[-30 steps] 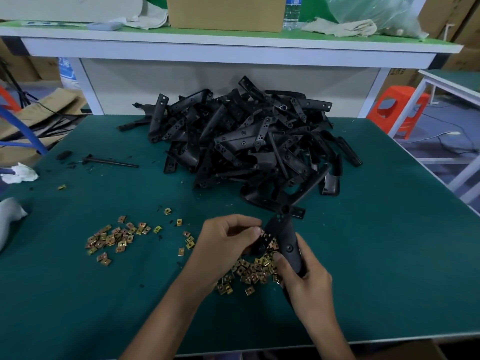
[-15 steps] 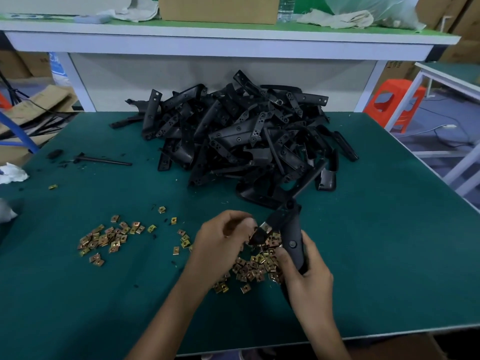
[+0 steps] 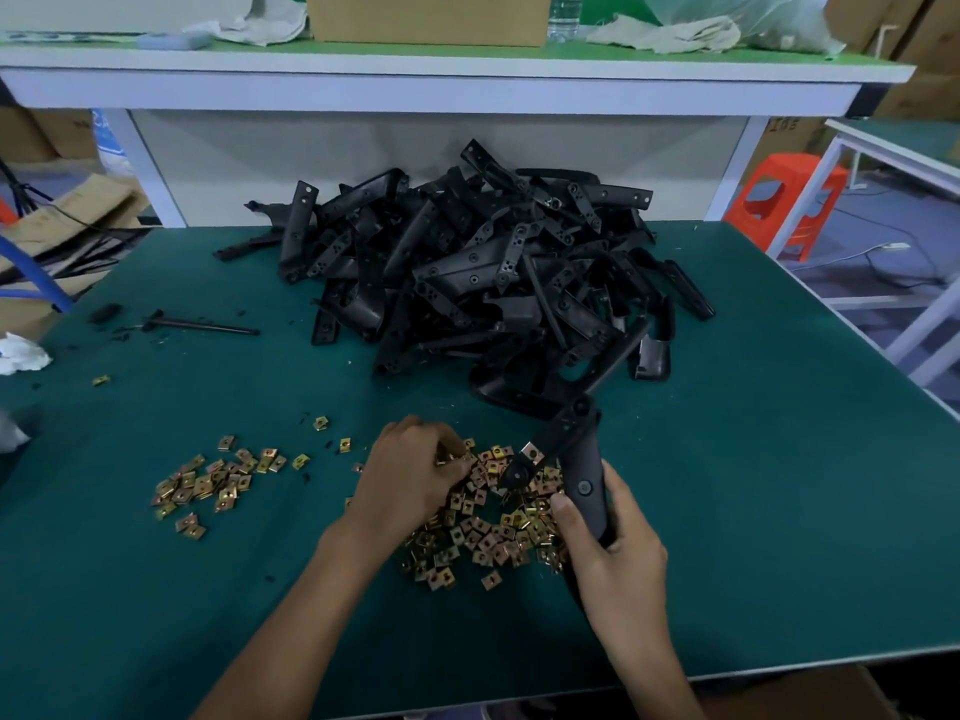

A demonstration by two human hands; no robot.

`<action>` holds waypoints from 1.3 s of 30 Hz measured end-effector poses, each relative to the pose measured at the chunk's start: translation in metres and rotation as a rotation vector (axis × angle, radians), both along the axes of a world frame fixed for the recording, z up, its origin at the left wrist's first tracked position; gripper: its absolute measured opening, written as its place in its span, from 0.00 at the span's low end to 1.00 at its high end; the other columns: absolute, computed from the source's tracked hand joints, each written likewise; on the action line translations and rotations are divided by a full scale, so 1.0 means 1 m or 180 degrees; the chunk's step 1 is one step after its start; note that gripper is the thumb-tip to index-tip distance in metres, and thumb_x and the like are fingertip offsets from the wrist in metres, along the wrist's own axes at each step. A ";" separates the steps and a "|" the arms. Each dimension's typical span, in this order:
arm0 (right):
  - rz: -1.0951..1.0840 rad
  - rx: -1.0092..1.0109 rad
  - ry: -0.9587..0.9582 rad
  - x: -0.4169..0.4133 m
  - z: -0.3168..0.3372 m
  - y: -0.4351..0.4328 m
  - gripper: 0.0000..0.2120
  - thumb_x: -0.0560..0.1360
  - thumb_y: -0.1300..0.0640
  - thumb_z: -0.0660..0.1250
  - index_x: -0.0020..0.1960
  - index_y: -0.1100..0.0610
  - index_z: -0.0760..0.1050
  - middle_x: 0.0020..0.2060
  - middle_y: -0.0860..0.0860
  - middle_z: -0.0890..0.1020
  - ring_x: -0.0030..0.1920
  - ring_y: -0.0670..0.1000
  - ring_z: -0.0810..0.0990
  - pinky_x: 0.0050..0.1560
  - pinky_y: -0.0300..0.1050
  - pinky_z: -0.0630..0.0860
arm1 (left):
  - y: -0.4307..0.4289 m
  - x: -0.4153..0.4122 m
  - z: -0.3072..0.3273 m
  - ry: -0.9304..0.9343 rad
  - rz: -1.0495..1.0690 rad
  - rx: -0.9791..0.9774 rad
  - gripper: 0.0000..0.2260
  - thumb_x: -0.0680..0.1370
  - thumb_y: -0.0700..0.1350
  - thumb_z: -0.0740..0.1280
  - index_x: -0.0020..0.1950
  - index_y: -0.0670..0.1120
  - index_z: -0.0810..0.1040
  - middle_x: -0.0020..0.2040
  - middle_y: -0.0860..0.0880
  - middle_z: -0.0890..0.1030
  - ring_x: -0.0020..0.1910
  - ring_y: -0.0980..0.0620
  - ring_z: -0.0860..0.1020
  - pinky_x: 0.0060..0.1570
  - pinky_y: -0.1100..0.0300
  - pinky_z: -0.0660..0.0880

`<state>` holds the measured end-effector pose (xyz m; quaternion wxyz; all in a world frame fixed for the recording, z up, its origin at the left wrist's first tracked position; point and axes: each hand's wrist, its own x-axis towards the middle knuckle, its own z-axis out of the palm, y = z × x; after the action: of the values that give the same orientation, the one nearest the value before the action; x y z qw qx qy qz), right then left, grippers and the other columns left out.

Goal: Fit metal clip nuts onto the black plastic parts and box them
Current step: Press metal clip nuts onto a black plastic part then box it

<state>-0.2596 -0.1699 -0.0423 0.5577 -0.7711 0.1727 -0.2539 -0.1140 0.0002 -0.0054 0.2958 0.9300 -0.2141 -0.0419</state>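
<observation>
My right hand (image 3: pixel 613 553) grips a black plastic part (image 3: pixel 582 459) upright over the near clip-nut heap (image 3: pixel 488 527). One brass clip nut (image 3: pixel 531 451) sits fitted on the part's left arm. My left hand (image 3: pixel 410 475) lies with curled fingers on the left edge of that heap, fingertips among the nuts; whether it pinches one is hidden. A big pile of black plastic parts (image 3: pixel 493 272) fills the back middle of the green table (image 3: pixel 779 485).
A second scatter of clip nuts (image 3: pixel 213 483) lies to the left, with a few strays near it. A thin black rod (image 3: pixel 202 327) and white rag (image 3: pixel 21 353) sit far left. A cardboard box edge (image 3: pixel 789 693) shows below the table's front. A raised shelf (image 3: pixel 441 90) runs behind.
My left hand has left the black part and dropped down-left onto the nut heap. The part now shows a clip nut fitted on its arm. The right hand keeps its hold.
</observation>
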 end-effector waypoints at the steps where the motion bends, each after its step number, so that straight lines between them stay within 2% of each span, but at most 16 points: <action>1: 0.0001 0.0000 -0.0001 0.000 0.000 0.000 0.19 0.74 0.42 0.70 0.60 0.25 0.71 0.50 0.29 0.82 0.51 0.33 0.81 0.46 0.25 0.73 | 0.001 -0.001 0.002 0.0097 0.0032 -0.0175 0.02 0.77 0.50 0.72 0.49 0.54 0.81 0.47 0.58 0.78 0.49 0.57 0.76 0.47 0.63 0.69; 4: -0.0003 -0.0006 0.0010 0.001 -0.001 0.000 0.20 0.74 0.41 0.70 0.64 0.31 0.72 0.51 0.29 0.82 0.51 0.34 0.82 0.45 0.25 0.73 | 0.001 -0.004 0.010 0.0526 0.0183 -0.0929 0.02 0.77 0.47 0.72 0.48 0.55 0.81 0.43 0.59 0.83 0.45 0.63 0.80 0.43 0.70 0.72; 8: -0.0014 -0.0041 0.0000 0.002 -0.002 -0.001 0.20 0.74 0.42 0.70 0.64 0.31 0.73 0.51 0.30 0.83 0.51 0.34 0.82 0.45 0.25 0.73 | -0.003 -0.017 0.024 0.1274 0.0076 -0.1942 0.08 0.81 0.46 0.68 0.58 0.55 0.83 0.48 0.61 0.84 0.50 0.66 0.79 0.50 0.70 0.72; 10: -0.0005 -0.0061 -0.0001 0.002 -0.003 -0.001 0.20 0.75 0.45 0.71 0.64 0.29 0.73 0.51 0.32 0.84 0.50 0.35 0.82 0.44 0.25 0.73 | -0.007 -0.023 0.031 0.1442 0.0130 -0.2330 0.08 0.81 0.44 0.67 0.56 0.55 0.84 0.48 0.58 0.85 0.50 0.62 0.81 0.52 0.67 0.75; 13: 0.0018 -0.0076 0.0010 0.002 -0.001 0.000 0.20 0.76 0.44 0.72 0.65 0.29 0.73 0.51 0.32 0.84 0.50 0.35 0.82 0.44 0.25 0.73 | -0.015 -0.029 0.041 0.1683 0.0108 -0.2627 0.06 0.82 0.42 0.66 0.56 0.48 0.81 0.47 0.51 0.87 0.47 0.56 0.84 0.46 0.67 0.78; 15: 0.0027 -0.0092 -0.0010 0.001 -0.001 0.001 0.20 0.76 0.45 0.72 0.66 0.32 0.73 0.51 0.33 0.84 0.50 0.36 0.82 0.44 0.26 0.73 | -0.020 -0.031 0.045 0.1853 0.0002 -0.2743 0.05 0.82 0.41 0.66 0.57 0.45 0.79 0.48 0.50 0.87 0.48 0.55 0.84 0.48 0.64 0.79; 18: 0.0044 -0.0057 -0.0039 0.001 -0.002 0.000 0.21 0.76 0.45 0.72 0.68 0.37 0.75 0.51 0.33 0.84 0.50 0.36 0.83 0.44 0.27 0.73 | -0.027 -0.031 0.048 0.1775 -0.0047 -0.2770 0.04 0.80 0.41 0.69 0.54 0.48 0.81 0.48 0.52 0.85 0.48 0.54 0.81 0.55 0.59 0.78; 22: 0.0076 -0.0048 -0.0030 0.001 -0.003 0.000 0.21 0.76 0.44 0.71 0.67 0.36 0.75 0.51 0.34 0.84 0.49 0.37 0.83 0.43 0.28 0.74 | -0.031 -0.029 0.049 0.1594 -0.0180 -0.2791 0.09 0.79 0.42 0.70 0.54 0.55 0.85 0.42 0.55 0.81 0.42 0.60 0.78 0.48 0.67 0.76; 25: 0.0090 -0.0062 -0.0032 0.001 -0.004 -0.001 0.21 0.77 0.46 0.71 0.67 0.34 0.74 0.49 0.36 0.85 0.46 0.40 0.84 0.41 0.28 0.74 | -0.035 -0.030 0.053 0.1848 -0.0065 -0.3056 0.01 0.74 0.47 0.76 0.44 0.51 0.86 0.37 0.51 0.81 0.36 0.56 0.77 0.40 0.66 0.77; 27: 0.0115 -0.0081 -0.0044 0.001 -0.004 -0.001 0.20 0.78 0.46 0.72 0.67 0.32 0.74 0.49 0.37 0.85 0.45 0.40 0.84 0.41 0.28 0.74 | -0.037 -0.028 0.052 0.1844 0.0051 -0.3030 0.08 0.69 0.54 0.76 0.37 0.50 0.84 0.33 0.51 0.79 0.32 0.57 0.74 0.35 0.66 0.75; 29: 0.0142 -0.0092 -0.0050 0.001 -0.004 -0.001 0.20 0.76 0.44 0.71 0.66 0.30 0.73 0.48 0.38 0.85 0.43 0.40 0.83 0.41 0.29 0.74 | -0.040 -0.026 0.050 0.1798 0.0084 -0.2896 0.12 0.67 0.58 0.75 0.34 0.50 0.82 0.31 0.53 0.77 0.32 0.58 0.73 0.37 0.68 0.73; 31: 0.0186 -0.0079 -0.0013 0.002 -0.006 -0.001 0.22 0.75 0.42 0.69 0.67 0.31 0.73 0.48 0.39 0.85 0.43 0.41 0.83 0.41 0.30 0.75 | -0.041 -0.025 0.049 0.1814 0.0029 -0.2797 0.13 0.67 0.59 0.75 0.34 0.50 0.82 0.33 0.53 0.78 0.34 0.58 0.76 0.42 0.67 0.75; 35: 0.0251 -0.0065 0.0049 0.002 -0.011 -0.002 0.24 0.74 0.39 0.69 0.70 0.33 0.71 0.51 0.36 0.85 0.48 0.39 0.84 0.45 0.29 0.75 | -0.043 -0.023 0.049 0.1838 -0.0133 -0.2710 0.13 0.68 0.59 0.75 0.37 0.49 0.84 0.39 0.47 0.84 0.41 0.54 0.81 0.52 0.56 0.79; 37: 0.0247 -0.0059 0.0058 0.002 -0.012 -0.002 0.25 0.74 0.37 0.69 0.71 0.32 0.71 0.51 0.34 0.85 0.49 0.38 0.83 0.45 0.29 0.75 | -0.042 -0.022 0.051 0.1799 -0.0181 -0.2675 0.13 0.68 0.57 0.75 0.38 0.48 0.84 0.40 0.45 0.85 0.41 0.52 0.82 0.51 0.56 0.79; 39: 0.0266 -0.0056 0.0091 0.003 -0.011 -0.002 0.26 0.73 0.36 0.69 0.71 0.31 0.70 0.49 0.35 0.85 0.46 0.37 0.83 0.43 0.30 0.76 | -0.041 -0.020 0.053 0.1662 -0.0274 -0.2557 0.13 0.69 0.57 0.75 0.38 0.47 0.84 0.37 0.48 0.84 0.38 0.54 0.80 0.44 0.59 0.78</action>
<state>-0.2569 -0.1723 -0.0537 0.5585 -0.7861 0.1461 -0.2209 -0.1338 -0.0406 0.0472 0.6736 0.6908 -0.1702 -0.2002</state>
